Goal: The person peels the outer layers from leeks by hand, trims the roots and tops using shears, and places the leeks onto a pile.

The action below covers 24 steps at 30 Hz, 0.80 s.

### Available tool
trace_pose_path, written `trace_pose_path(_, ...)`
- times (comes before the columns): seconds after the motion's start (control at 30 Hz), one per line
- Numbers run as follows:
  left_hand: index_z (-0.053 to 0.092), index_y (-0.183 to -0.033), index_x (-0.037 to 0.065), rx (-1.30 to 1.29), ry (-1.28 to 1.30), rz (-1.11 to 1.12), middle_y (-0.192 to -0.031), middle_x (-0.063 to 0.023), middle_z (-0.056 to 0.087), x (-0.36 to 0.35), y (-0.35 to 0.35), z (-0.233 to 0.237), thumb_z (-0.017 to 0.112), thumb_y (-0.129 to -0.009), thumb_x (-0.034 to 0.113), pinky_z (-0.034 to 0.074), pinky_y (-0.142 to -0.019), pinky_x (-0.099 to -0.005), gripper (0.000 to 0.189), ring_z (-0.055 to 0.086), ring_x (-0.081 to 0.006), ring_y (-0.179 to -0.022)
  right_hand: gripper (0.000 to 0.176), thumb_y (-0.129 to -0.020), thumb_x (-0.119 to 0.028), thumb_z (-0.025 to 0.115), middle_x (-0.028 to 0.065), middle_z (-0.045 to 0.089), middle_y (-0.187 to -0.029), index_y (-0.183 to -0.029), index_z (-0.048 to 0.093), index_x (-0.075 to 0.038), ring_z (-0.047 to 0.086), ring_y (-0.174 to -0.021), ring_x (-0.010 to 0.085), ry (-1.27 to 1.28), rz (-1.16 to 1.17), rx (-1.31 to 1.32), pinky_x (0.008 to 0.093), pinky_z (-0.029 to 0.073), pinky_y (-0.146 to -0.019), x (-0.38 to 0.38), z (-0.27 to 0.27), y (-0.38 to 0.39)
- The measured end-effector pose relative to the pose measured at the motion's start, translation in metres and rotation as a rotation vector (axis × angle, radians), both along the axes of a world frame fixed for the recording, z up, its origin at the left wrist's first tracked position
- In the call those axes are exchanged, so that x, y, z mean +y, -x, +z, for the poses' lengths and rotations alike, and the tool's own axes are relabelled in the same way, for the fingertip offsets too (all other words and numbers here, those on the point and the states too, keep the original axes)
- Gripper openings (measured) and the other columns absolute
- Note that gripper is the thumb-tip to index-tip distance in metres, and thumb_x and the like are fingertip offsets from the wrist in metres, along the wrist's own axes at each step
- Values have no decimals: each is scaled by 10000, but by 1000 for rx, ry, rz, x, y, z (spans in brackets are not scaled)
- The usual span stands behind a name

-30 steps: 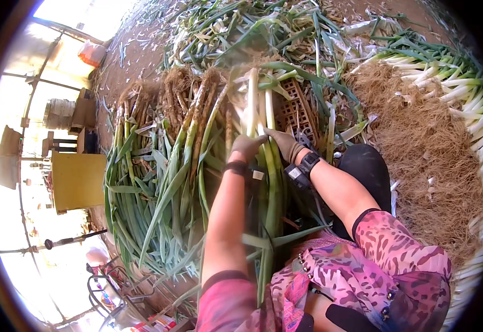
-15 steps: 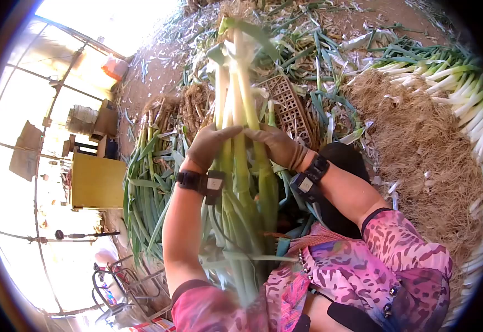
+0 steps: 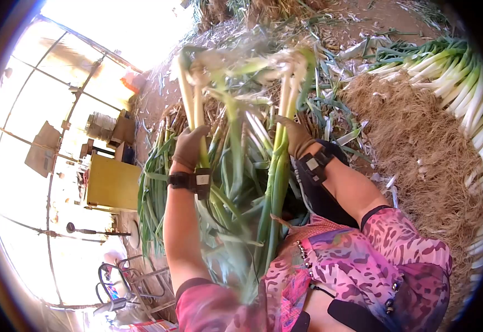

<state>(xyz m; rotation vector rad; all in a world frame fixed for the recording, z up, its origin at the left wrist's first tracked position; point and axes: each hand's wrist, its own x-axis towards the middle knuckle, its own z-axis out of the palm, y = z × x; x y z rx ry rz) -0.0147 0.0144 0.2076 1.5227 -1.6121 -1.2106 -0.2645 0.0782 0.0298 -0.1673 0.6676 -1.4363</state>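
Observation:
My left hand point(image 3: 190, 146), in a brown glove, is closed round the pale stems of a few green onions point(image 3: 193, 102), root ends up. My right hand point(image 3: 297, 135), gloved too, grips another few green onions point(image 3: 289, 91) by their stems. The two bunches stand apart, their green leaves hanging toward my lap. Peeled leaf and root ends between the tops are smeared by motion. Behind and below the hands lie more unpeeled green onions point(image 3: 156, 177) with dry roots.
At right is a long row of white-stemmed green onions point(image 3: 474, 105) with a mass of brown roots point(image 3: 418, 149). Leaf scraps point(image 3: 330, 99) litter the ground. To the left stand a yellow cabinet point(image 3: 111, 182) and a metal-framed chair point(image 3: 142, 282).
Both hands were together round one bunch. They have moved apart, left and right, and the bunch is split between them. The view has shifted slightly.

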Motion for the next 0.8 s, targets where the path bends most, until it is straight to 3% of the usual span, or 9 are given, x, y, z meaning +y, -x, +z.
trace_pose_path(0.13,697,-921,18,14,29,54,-739,-20,642,-6,1,-11,732,-830,240,460,-550,-257,243,583,-114,-610,364,-993,-346,610,118,690,-882,-1167,564,-29,711,-807,248,71,24,35,391,602,-665,26,17,-1)
trace_pose_path(0.2,701,-961,7,4,-22,2,-751,-25,647,-1,18,-22,762,-838,297,469,-572,-271,321,595,-126,-629,475,-1032,-437,513,67,640,-889,-1202,571,2,649,-771,156,271,186,394,297,576,-654,53,64,-8)
trace_pose_path(0.37,654,-1068,-25,-213,125,-228,-835,-36,637,48,74,-20,607,-945,559,485,-651,-256,599,570,-120,-706,573,-1035,-561,426,35,625,-841,-1022,637,-28,601,-725,137,297,101,113,268,516,-688,43,110,-42)
trace_pose_path(0.47,570,-1205,-24,51,72,-542,-941,-64,633,42,56,-43,574,-953,581,492,-694,-268,655,588,-130,-815,661,-1028,-615,374,39,631,-826,-935,645,-19,599,-728,137,502,115,555,272,506,-703,43,120,-32)
trace_pose_path(0.5,478,-1316,-16,156,-86,-544,-1012,-66,614,64,63,-22,632,-951,480,499,-738,-273,635,597,-137,-898,649,-1054,-594,306,30,594,-850,-1118,605,-22,541,-751,137,593,151,686,271,488,-705,44,122,-29)
trace_pose_path(0.6,469,-1395,10,51,-96,-719,-1157,-62,616,75,67,-8,697,-909,461,496,-851,-313,701,594,-175,-971,662,-1058,-585,310,61,599,-821,-1068,602,9,546,-728,153,608,500,1181,297,483,-687,42,137,-7)
trace_pose_path(0.63,542,-1323,4,-25,-98,-673,-1121,-50,642,81,70,-5,743,-854,266,496,-852,-300,573,602,-149,-972,659,-1064,-560,327,89,593,-790,-1033,592,43,555,-697,172,706,430,1077,321,477,-658,39,133,-6)
trace_pose_path(0.7,598,-1245,2,-40,-137,-647,-1083,-40,659,79,71,-15,722,-838,199,499,-855,-293,469,611,-134,-964,632,-1061,-543,360,98,590,-790,-1021,590,44,557,-697,179,820,410,1315,325,475,-652,34,128,-4)
trace_pose_path(0.8,667,-1089,0,-60,-122,-541,-1006,-25,675,72,70,-27,713,-812,132,502,-822,-281,310,625,-119,-910,476,-1057,-408,440,193,652,-768,-1211,583,19,669,-717,326,920,263,1472,402,528,-649,33,122,-6)
